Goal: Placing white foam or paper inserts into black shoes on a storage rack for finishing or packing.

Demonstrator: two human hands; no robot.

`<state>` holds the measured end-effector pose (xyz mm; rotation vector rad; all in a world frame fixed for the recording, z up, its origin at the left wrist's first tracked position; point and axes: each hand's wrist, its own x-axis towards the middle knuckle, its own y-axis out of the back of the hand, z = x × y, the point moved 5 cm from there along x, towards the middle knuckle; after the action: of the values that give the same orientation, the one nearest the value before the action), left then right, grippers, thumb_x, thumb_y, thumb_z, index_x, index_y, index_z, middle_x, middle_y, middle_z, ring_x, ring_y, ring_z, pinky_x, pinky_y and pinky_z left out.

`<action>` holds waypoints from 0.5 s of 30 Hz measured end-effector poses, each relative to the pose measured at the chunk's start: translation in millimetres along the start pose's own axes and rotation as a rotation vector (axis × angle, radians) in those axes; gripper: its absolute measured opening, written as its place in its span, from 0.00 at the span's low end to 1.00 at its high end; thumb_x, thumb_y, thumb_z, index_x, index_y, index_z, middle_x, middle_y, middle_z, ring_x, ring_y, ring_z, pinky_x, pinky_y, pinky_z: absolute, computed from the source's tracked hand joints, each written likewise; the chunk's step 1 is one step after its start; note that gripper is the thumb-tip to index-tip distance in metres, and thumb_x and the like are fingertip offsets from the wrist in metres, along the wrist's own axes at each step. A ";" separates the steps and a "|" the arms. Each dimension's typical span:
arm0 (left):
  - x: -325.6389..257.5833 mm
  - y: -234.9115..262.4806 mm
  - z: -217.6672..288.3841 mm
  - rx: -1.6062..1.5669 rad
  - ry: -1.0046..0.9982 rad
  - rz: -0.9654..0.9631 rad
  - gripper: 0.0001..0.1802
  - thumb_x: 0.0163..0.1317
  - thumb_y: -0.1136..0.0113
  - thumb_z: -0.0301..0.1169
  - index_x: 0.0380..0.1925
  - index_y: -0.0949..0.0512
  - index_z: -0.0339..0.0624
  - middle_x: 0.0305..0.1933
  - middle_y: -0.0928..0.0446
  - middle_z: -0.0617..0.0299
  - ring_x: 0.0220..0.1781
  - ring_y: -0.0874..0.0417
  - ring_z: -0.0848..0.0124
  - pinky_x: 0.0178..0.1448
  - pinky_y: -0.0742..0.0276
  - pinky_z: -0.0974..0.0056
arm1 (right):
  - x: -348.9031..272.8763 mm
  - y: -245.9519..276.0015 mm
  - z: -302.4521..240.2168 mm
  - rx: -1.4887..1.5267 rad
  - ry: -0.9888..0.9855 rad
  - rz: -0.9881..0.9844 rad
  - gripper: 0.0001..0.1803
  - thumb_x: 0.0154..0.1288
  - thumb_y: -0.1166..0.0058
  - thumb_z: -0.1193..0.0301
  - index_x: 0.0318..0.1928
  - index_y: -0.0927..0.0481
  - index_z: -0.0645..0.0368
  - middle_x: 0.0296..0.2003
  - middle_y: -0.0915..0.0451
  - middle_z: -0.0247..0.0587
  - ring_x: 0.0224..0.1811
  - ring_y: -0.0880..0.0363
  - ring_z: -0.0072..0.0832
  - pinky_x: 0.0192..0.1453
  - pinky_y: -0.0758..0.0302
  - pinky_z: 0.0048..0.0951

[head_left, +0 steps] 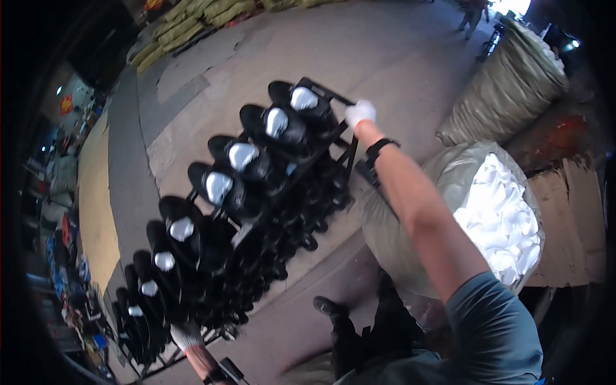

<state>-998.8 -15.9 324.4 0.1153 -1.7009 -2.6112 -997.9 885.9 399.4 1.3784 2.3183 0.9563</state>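
A long black rack (pixel 351 157) stretches diagonally across the view, filled with rows of glossy black shoe-shaped pieces (pixel 273 179). Along its top row, several of them show white or silvery patches (pixel 242 156) in their openings. My right hand (pixel 360 114), in a white glove, is closed round the frame at the rack's far right end, with that arm stretched out. At the near left end, my left hand (pixel 186 337), also gloved, is against the rack's lower frame. Its fingers are partly hidden and blurred, but it appears to grip there.
Close to my right stands an open woven sack (pixel 410 212) full of white pieces (pixel 500 221). Beyond it leans a taller stuffed sack (pixel 507 83), with cardboard (pixel 568 224) nearby. Yellowish sacks (pixel 199 25) are piled at the back. A person (pixel 473 16) is far off.
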 end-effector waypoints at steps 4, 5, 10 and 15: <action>31.9 29.2 -99.5 -0.915 0.041 0.189 0.18 0.81 0.42 0.24 0.65 0.18 0.26 0.65 0.11 0.49 0.64 0.10 0.63 0.73 0.18 0.61 | -70.0 8.3 -28.5 0.790 -0.007 -0.385 0.52 0.78 0.37 0.62 0.90 0.52 0.60 0.86 0.39 0.56 0.87 0.38 0.50 0.85 0.31 0.48; 27.9 9.2 -87.5 -0.932 0.038 0.147 0.18 0.81 0.42 0.24 0.65 0.18 0.26 0.65 0.11 0.49 0.64 0.10 0.63 0.73 0.18 0.61 | -92.2 22.5 -15.2 0.799 0.076 -0.290 0.47 0.79 0.37 0.64 0.89 0.47 0.62 0.85 0.36 0.57 0.88 0.39 0.47 0.89 0.37 0.43; -12.3 19.8 -15.6 0.009 -0.111 0.233 0.18 0.80 0.37 0.31 0.59 0.16 0.26 0.64 0.12 0.45 0.64 0.10 0.58 0.70 0.16 0.58 | -253.7 105.1 95.8 0.441 0.299 -0.086 0.23 0.79 0.40 0.77 0.71 0.21 0.65 0.66 0.15 0.45 0.65 0.14 0.31 0.71 0.18 0.34; -73.0 33.5 123.4 0.081 -0.176 0.348 0.25 0.74 0.38 0.45 0.55 0.11 0.32 0.50 0.08 0.40 0.54 0.08 0.39 0.60 0.09 0.41 | -338.0 299.8 265.0 -0.015 -0.068 0.417 0.32 0.69 0.39 0.78 0.74 0.23 0.63 0.61 0.16 0.52 0.58 0.14 0.41 0.64 0.17 0.40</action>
<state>-936.0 87.5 408.2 -0.3850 -1.6952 -2.3550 -482.1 799.2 370.8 1.9007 2.0070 1.0129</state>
